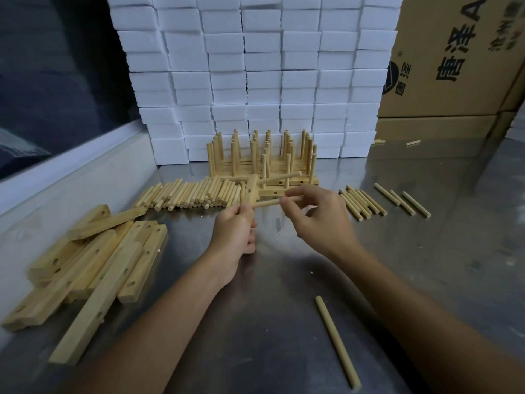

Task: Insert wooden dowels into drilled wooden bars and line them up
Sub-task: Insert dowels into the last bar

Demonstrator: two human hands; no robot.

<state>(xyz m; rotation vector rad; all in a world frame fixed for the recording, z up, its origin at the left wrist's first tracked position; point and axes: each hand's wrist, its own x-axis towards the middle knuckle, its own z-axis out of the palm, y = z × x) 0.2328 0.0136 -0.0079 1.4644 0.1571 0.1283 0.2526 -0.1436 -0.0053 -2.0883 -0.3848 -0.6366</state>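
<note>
My left hand (237,231) grips a drilled wooden bar (251,191) held nearly upright above the steel table. One dowel (279,177) sticks out of the bar's upper hole toward the right. My right hand (318,214) pinches a second dowel (268,202) whose left end meets the bar's lower hole. Behind the hands stands a row of finished bars with upright dowels (262,159). Loose dowels (193,194) lie in a heap to the left of the bar.
A pile of drilled bars (93,265) lies at the left. More dowels (363,203) lie at the right, and a single dowel (336,342) sits near the front. White foam blocks (255,75) form a wall behind, with cardboard boxes (449,58) at the right.
</note>
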